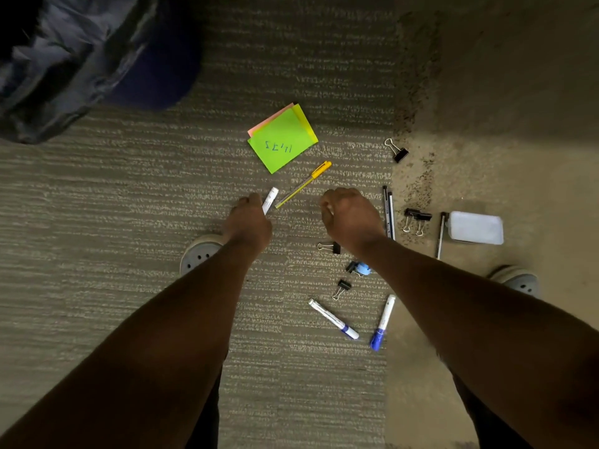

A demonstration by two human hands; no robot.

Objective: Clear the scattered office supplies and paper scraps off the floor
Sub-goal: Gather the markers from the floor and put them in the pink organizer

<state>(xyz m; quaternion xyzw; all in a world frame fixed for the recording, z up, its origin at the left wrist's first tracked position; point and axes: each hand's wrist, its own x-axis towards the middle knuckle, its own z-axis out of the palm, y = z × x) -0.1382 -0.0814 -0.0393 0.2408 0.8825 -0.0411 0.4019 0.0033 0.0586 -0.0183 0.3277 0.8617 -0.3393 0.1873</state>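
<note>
My left hand is closed around a white marker whose end sticks out above the fingers. My right hand hangs as a loose fist to the right, and I cannot see anything in it. A yellow pen lies between the hands. Green, yellow and pink sticky notes lie beyond it. Two blue-capped markers lie nearer me. Black binder clips are scattered about. Dark pens lie at the right.
A white plastic box rests on the floor at the right. A small blue object lies under my right forearm. A dark bin with a liner stands at the upper left. My shoes flank the scatter on grey carpet.
</note>
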